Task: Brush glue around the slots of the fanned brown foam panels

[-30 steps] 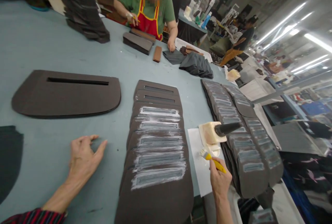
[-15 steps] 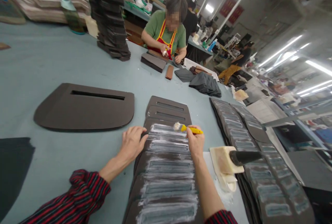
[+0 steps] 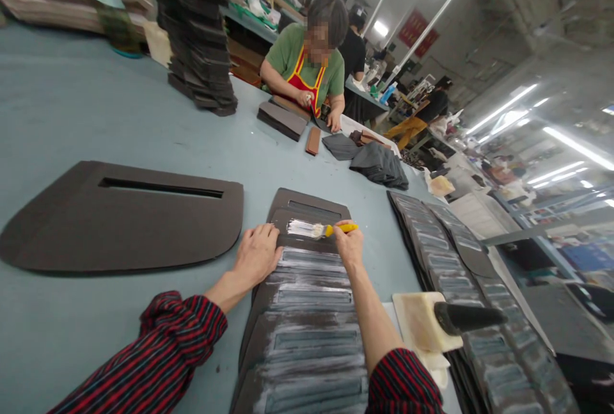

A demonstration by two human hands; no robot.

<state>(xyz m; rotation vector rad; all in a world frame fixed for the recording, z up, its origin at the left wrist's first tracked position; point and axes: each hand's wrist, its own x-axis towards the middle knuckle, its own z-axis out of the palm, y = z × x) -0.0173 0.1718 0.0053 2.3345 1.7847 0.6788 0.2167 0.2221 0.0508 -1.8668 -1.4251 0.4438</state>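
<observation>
- The right hand (image 3: 349, 244) has moved up the row to the 2nd panel (image 3: 307, 212) from the far end, where a fresh white streak (image 3: 300, 228) now lies.
- Its fingers are closed around the yellow handle of a brush (image 3: 336, 230), with the bristles on the streak.
- The left hand (image 3: 256, 254) rests open and flat on the row's near edge, fingers apart, just beside the brush.
- A cream block (image 3: 417, 321) with a black cone (image 3: 465, 318) sits near the right forearm, on a 2nd row (image 3: 432, 241) on the tabletop (image 3: 71, 113).
</observation>
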